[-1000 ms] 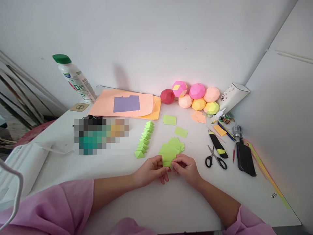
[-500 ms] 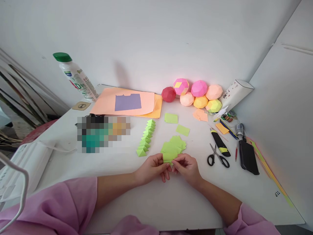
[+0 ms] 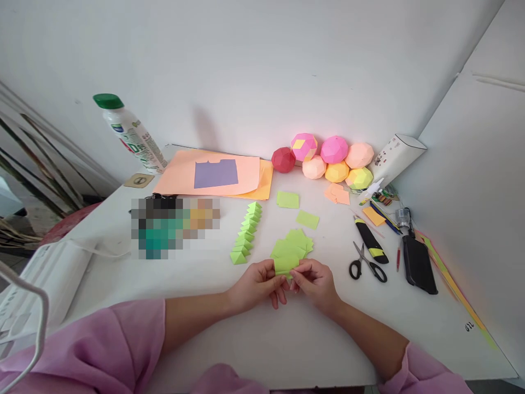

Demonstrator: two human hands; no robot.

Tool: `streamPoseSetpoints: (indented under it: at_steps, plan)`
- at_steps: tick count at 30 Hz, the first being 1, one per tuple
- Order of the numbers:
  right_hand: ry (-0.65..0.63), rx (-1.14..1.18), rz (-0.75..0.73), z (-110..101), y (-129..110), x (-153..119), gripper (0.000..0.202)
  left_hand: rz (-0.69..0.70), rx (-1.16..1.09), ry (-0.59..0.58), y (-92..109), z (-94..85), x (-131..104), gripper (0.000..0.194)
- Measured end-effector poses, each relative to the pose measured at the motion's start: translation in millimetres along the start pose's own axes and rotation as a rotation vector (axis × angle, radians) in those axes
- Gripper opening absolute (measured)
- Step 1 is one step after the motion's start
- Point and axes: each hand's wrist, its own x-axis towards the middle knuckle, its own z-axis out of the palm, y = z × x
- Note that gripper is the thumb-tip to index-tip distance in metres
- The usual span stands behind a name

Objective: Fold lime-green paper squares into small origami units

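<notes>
Right, both hands were in play, and the grip was clamped on one small green paper piece (image 3: 286, 264), with no daylight at either edge! The left hand (image 3: 251, 289) had its left edge, thumb in front; the right hand (image 3: 318, 284) pinched the lower right corner between thumb and finger. Neither was nearer, as the piece sat squarely between them, its broad face towards the wearer. A crease ran across it near the lower edge, in line from one hand to the other, and so did its longer visible side. What lay behind it, the fingers hid.

Just beyond the grip, a touch to the right, came the loose pile of green sheets (image 3: 296, 242), partly covered by the held piece. Farther out lay two green rectangles, one nearer (image 3: 308, 219) and one farther (image 3: 288, 200). Off to the left of the grip, a row of folded green units (image 3: 246, 234) slanted away across the tabletop (image 3: 246, 350). And out right, well apart from the grip, lay scissors (image 3: 363, 256) with blades slightly open, beside a black and yellow cutter (image 3: 368, 236).
</notes>
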Motion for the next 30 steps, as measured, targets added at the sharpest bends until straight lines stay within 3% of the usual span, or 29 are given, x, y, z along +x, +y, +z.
streamPoseSetpoints:
  at_steps: [17, 19, 22, 24, 30]
  plan:
    - [-0.037, 0.017, 0.042, -1, 0, -1, 0.022, 0.022, -0.064, 0.004, -3, -3.0, 0, 0.028]
    - [-0.070, 0.007, 0.074, -2, -3, 1, 0.030, 0.031, -0.082, 0.020, -4, -3.6, 0, 0.029]
    - [-0.196, -0.061, 0.078, -2, -9, 4, 0.018, 0.032, -0.096, 0.037, -4, -3.6, 1, 0.029]
    - [-0.234, -0.104, 0.071, -2, -12, 5, 0.024, 0.029, -0.095, 0.043, -4, -3.3, 1, 0.030]
    - [-0.193, -0.101, 0.126, -5, -11, 4, 0.030, 0.020, -0.063, 0.029, -3, -2.3, 0, 0.029]
